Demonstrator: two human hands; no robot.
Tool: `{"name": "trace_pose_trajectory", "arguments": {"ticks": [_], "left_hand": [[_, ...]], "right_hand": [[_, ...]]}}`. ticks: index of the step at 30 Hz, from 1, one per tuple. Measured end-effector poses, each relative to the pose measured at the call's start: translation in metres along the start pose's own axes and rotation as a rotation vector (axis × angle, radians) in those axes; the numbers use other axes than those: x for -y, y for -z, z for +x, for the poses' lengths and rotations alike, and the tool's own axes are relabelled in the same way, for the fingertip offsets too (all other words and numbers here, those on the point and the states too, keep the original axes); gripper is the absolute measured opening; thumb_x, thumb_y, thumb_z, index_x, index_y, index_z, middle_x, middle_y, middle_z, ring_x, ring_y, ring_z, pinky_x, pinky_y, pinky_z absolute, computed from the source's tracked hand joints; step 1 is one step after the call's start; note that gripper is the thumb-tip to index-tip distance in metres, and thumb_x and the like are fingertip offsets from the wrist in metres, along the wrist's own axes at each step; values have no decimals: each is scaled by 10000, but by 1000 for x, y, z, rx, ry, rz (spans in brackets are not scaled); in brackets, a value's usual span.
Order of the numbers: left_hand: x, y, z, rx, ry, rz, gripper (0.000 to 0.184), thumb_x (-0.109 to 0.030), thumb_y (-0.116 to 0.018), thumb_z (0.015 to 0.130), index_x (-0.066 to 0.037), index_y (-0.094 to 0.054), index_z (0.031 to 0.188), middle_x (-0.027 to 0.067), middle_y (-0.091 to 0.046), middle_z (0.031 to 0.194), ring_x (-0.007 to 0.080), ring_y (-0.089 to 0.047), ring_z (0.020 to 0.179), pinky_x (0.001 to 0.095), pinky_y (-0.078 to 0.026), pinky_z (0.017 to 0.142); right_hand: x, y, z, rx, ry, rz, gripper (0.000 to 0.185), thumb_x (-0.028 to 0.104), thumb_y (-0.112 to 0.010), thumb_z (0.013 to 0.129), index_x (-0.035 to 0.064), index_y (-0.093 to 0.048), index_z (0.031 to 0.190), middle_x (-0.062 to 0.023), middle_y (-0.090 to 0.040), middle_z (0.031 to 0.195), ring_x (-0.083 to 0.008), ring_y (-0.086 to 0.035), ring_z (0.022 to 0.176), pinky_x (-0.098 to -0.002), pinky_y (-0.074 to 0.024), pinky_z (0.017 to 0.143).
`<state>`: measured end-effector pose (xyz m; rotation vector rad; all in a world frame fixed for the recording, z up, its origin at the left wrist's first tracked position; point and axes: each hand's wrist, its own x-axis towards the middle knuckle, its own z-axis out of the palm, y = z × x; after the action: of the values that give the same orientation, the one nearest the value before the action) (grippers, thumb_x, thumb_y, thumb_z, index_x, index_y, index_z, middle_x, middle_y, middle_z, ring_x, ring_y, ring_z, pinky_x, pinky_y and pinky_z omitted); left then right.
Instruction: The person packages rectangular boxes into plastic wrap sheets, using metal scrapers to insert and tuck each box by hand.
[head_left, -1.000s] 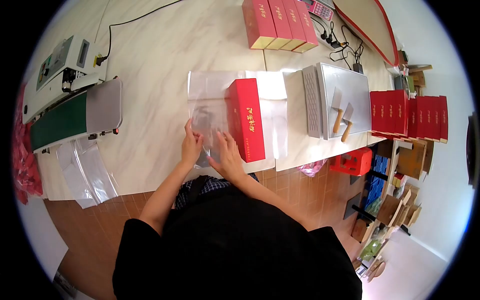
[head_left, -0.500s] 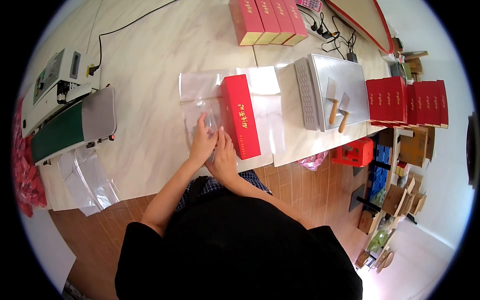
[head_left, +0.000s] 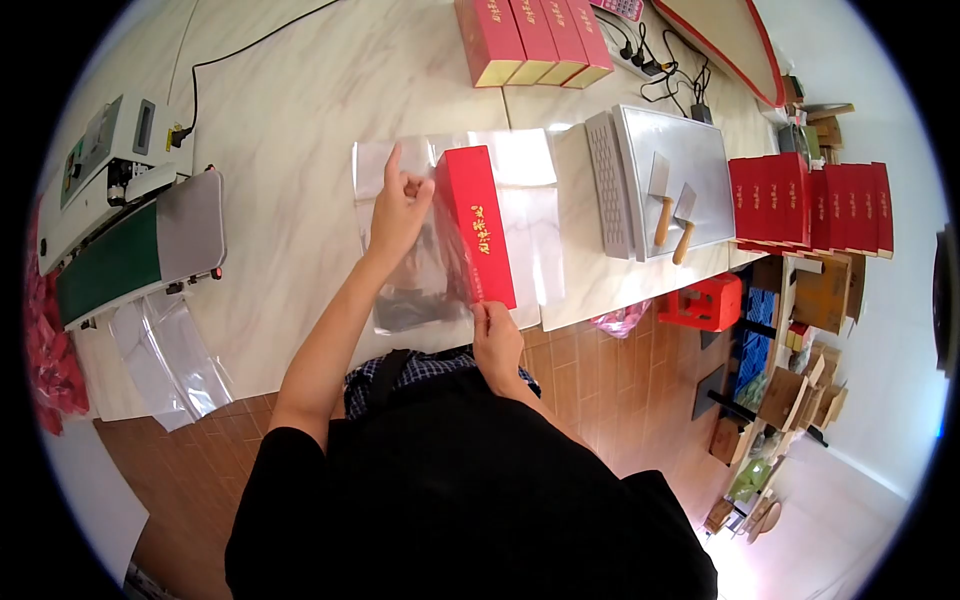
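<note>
A long red box (head_left: 482,235) with gold lettering lies on clear plastic sheets or bags (head_left: 540,240) on the table. A loose clear plastic bag (head_left: 415,285) is spread along its left side, its edge reaching the box. My left hand (head_left: 402,212) is over this plastic, left of the box, index finger stretched out and the other fingers partly curled; I see nothing held in it. At the box's near end, my right hand (head_left: 495,338) pinches the edge of the plastic bag between thumb and fingers.
A sealing machine (head_left: 130,210) with a green belt stands at left, above more plastic bags (head_left: 170,365). Several red boxes (head_left: 535,45) stand at the back. Right are a metal case (head_left: 690,150) with two wooden-handled scrapers (head_left: 661,215), stacked red boxes (head_left: 770,200) and a red stool (head_left: 710,302).
My hands have moved apart. The left went up and away over the plastic; the right moved right and down to the box's near end. The plastic bag beside the box is now spread wider.
</note>
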<state>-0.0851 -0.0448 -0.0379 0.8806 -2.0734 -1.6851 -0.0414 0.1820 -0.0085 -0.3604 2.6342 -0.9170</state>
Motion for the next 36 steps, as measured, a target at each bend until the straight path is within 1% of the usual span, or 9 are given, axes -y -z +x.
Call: {"name": "trace_pose_trajectory", "arguments": {"ticks": [3,5,12,18,21,25,27,30,36], "left_hand": [[-8,-5,9,-33,-126,-148,671,-111,-580,940,-65,-229,1510,80,-638,1033,146,-611,934,296,-502,801],[5,-12,11,-125,-111,-99,660,-106,-582,940,-73,-250,1509,123,-579,1242,198,-565,1138,330,-467,940],[39,-52,-19,30,0,35,873,-285,-694,879,57,-179,1494,281,-370,1446,364,-368,1370,426,-295,1140],[55,-66,-19,74,48,103,870,-316,-681,888,62,-181,1490,278,-309,1481,366,-333,1388,428,-280,1152],[55,-67,-19,49,16,88,848,-313,-689,869,86,-230,1459,285,-369,1456,389,-361,1371,433,-301,1140],[59,-69,-17,42,-10,40,822,-303,-699,855,94,-279,1440,273,-418,1420,376,-408,1333,428,-329,1117],[61,-71,-15,23,22,-33,800,-269,-726,830,98,-326,1418,250,-495,1350,346,-489,1248,410,-383,1066],[60,-71,-14,8,28,-128,801,-224,-754,798,98,-349,1410,218,-557,1268,305,-554,1156,376,-431,1009],[25,-57,-18,91,147,-421,691,-168,-724,838,82,-367,1375,158,-594,1206,232,-580,1117,340,-461,969]], "right_hand": [[-17,2,2,-38,-24,-29,244,274,-542,980,53,-589,887,-145,-635,848,-367,-627,788,-451,-475,659],[-21,7,4,4,-88,-114,297,319,-540,980,52,-596,862,-159,-639,801,-374,-629,746,-454,-474,637],[-25,10,14,-19,-75,-159,341,372,-596,945,61,-604,805,-150,-659,727,-366,-638,661,-462,-475,593],[-23,18,22,29,-71,-281,375,433,-641,902,72,-599,813,-120,-655,671,-349,-642,614,-459,-477,572],[-16,34,27,157,-107,-470,380,431,-687,861,68,-582,901,-129,-676,793,-334,-659,730,-455,-491,607],[-19,42,47,36,75,-359,550,347,-759,805,0,-518,1156,-179,-555,1168,-358,-548,1086,-441,-482,821],[-15,35,62,-86,346,-284,700,288,-774,785,31,-461,1355,-290,-460,1309,-439,-500,1133,-479,-460,897],[-5,10,81,-117,467,-260,858,282,-776,770,123,-343,1493,-325,-332,1415,-477,-445,1179,-521,-432,939],[6,-35,85,-121,317,-338,831,276,-740,776,206,-347,1506,-289,-360,1382,-434,-478,1122,-486,-450,870]]}}
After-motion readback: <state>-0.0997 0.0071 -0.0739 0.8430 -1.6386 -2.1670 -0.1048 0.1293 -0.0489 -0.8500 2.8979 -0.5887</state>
